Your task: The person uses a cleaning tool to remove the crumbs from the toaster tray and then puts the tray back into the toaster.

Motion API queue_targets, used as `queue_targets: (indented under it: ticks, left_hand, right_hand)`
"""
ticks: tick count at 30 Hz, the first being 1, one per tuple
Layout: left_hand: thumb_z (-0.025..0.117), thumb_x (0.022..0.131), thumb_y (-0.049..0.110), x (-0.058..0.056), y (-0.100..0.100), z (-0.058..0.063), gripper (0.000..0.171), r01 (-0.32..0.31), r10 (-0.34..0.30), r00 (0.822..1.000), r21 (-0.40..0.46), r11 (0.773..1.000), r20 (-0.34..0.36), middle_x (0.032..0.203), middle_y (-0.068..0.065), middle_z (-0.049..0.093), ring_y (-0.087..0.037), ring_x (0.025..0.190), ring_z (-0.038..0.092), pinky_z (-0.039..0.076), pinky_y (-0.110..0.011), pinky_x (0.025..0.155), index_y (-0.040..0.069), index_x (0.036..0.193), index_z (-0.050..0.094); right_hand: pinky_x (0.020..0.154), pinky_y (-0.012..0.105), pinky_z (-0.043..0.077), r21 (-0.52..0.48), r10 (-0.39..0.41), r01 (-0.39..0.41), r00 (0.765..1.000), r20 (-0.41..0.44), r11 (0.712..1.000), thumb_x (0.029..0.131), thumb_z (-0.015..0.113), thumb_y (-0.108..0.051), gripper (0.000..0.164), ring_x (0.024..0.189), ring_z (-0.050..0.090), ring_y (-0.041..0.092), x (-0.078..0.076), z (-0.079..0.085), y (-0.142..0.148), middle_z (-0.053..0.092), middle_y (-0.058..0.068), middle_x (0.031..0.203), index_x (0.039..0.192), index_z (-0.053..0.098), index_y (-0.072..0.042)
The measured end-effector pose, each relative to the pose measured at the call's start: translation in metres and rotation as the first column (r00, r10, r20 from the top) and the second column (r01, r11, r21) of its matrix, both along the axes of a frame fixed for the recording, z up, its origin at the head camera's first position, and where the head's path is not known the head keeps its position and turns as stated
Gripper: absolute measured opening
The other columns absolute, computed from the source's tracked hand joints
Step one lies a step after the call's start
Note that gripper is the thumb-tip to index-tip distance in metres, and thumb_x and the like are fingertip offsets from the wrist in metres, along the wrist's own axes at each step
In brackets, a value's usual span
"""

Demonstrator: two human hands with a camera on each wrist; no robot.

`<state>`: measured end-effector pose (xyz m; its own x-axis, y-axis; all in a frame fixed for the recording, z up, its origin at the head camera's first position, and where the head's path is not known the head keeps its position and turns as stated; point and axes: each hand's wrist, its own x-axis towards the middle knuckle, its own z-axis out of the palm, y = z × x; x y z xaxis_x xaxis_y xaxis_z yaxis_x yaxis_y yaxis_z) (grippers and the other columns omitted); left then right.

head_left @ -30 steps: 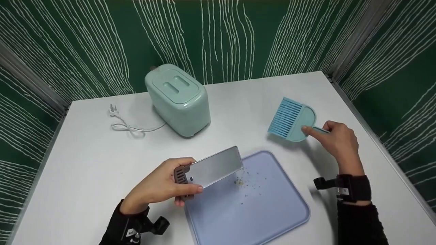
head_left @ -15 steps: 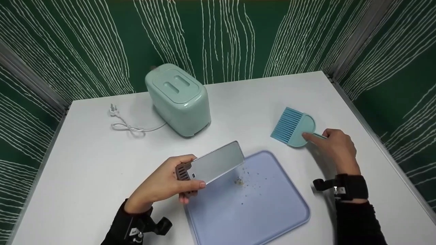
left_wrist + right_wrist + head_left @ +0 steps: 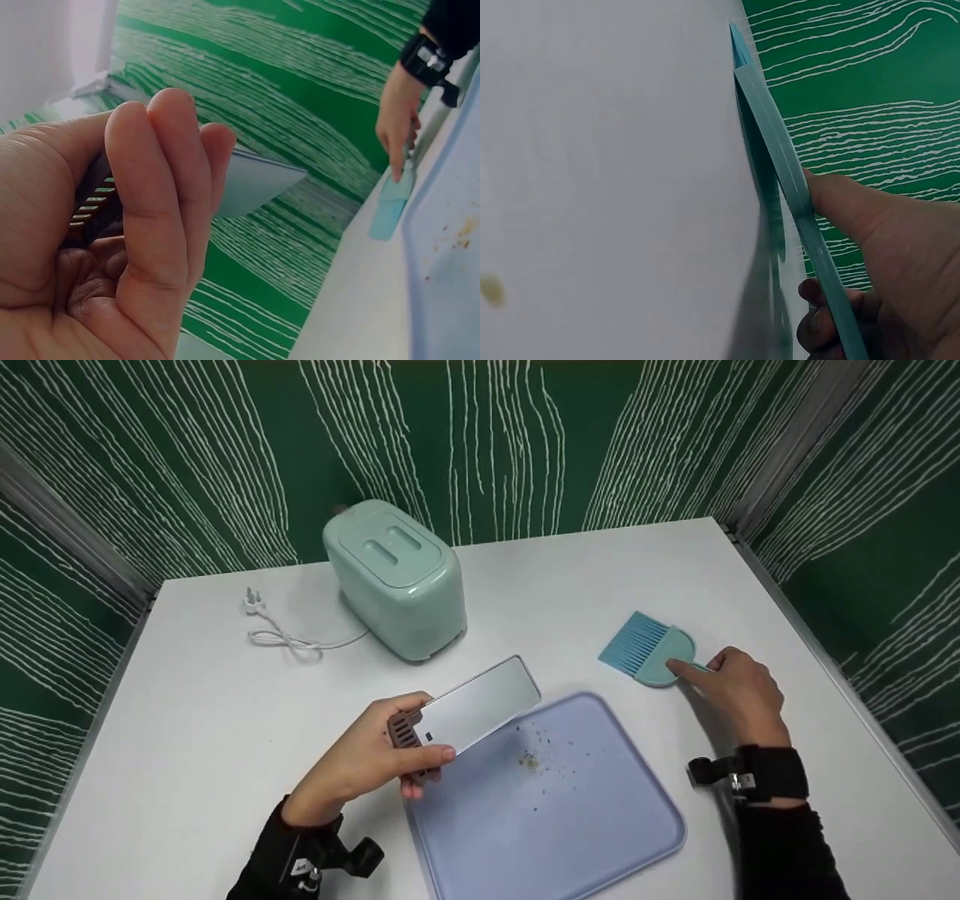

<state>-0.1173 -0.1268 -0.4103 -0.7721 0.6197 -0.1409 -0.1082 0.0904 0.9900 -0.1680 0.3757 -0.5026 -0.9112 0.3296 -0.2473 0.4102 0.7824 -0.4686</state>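
My left hand (image 3: 375,761) grips the brown slotted end of a toaster's crumb tray (image 3: 484,701), a shallow metal plate held tilted over the far left part of a lavender tray (image 3: 600,817). In the left wrist view, curled fingers hide much of the crumb tray (image 3: 259,180). On the right, my right hand (image 3: 739,686) holds a light blue brush (image 3: 660,660) by its handle, thumb on its rounded body. Its bristles point left, low over the white table. The right wrist view shows the brush (image 3: 776,142) edge-on beside its shadow.
Crumbs (image 3: 530,761) lie scattered on the lavender tray's far half. A mint green toaster (image 3: 397,585) stands at the back left, its white cord and plug (image 3: 289,639) beside it on the white table (image 3: 187,750). Green walls with white lines enclose the back and sides.
My right hand has lowered the brush toward the table, and its shadow has drawn closer. The crumb tray in my left hand has moved slightly away from me.
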Motion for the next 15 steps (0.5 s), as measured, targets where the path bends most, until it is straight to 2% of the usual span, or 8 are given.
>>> queue_targets:
  ticks: [5, 15]
  left_hand:
    - [0.082, 0.095, 0.010, -0.0011, 0.0004, 0.0000, 0.040, -0.001, 0.001, 1.000, 0.031, 1.000, 0.014, 0.075, -0.006, 0.073, -0.009, 0.050, 0.067, 0.059, -0.025, 0.046, 0.000, 0.126, 0.058]
    - [0.081, 0.095, 0.007, -0.0021, 0.0002, -0.0017, 0.042, -0.017, 0.016, 1.000, 0.047, 0.999, 0.022, 0.077, -0.007, 0.072, -0.009, 0.053, 0.067, 0.058, -0.024, 0.046, -0.005, 0.128, 0.056]
  right_hand:
    - [0.063, 0.034, 0.041, -0.012, -0.006, 0.006, 1.000, -0.010, 1.000, 0.091, 0.065, -0.079, 0.077, 0.085, 0.057, 0.030, 0.0006, -0.0026, -0.0011, 0.059, 0.011, 0.088, 0.103, 0.057, -0.002]
    - [0.060, 0.031, 0.041, -0.008, 0.028, -0.028, 0.999, -0.028, 1.000, 0.093, 0.067, -0.073, 0.072, 0.081, 0.057, 0.027, -0.0002, -0.0057, -0.0016, 0.061, 0.010, 0.085, 0.096, 0.061, -0.001]
